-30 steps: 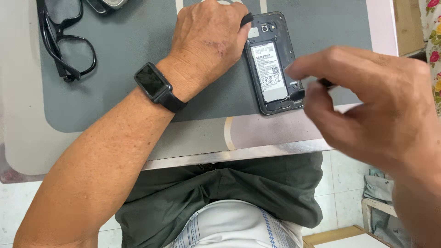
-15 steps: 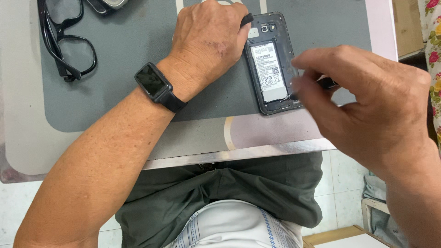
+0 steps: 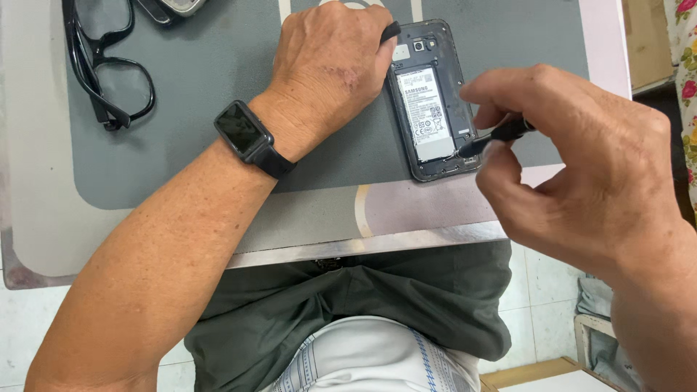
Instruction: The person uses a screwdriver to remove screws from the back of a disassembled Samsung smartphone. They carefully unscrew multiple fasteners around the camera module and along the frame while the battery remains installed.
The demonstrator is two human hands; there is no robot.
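A grey work mat (image 3: 218, 145) lies on a pale table (image 3: 36, 218) with a metal front edge, and below the edge there is a light tiled floor (image 3: 552, 290). At the far left of the mat lies a pair of black-framed glasses (image 3: 102, 65), folded open, and just to its right, at the top border of the view, a part of a dark and silver object (image 3: 170, 9) is seen; I cannot tell what it is.

In the middle, the left hand (image 3: 334, 69) rests on the mat with the fingers curled. It presses against the left side of the opened smartphone (image 3: 433, 101), and a black smartwatch (image 3: 243, 131) sits on its wrist. A small black piece (image 3: 390, 32) shows between its fingers at the top corner of the phone.

The smartphone lies flat on the mat, back cover off, with the white-labelled battery (image 3: 426, 112) visible inside the frame.

At the right, the right hand (image 3: 573, 174) pinches a thin black tool (image 3: 494, 138) between thumb and fingers. The tip of the tool touches the lower right corner of the battery.
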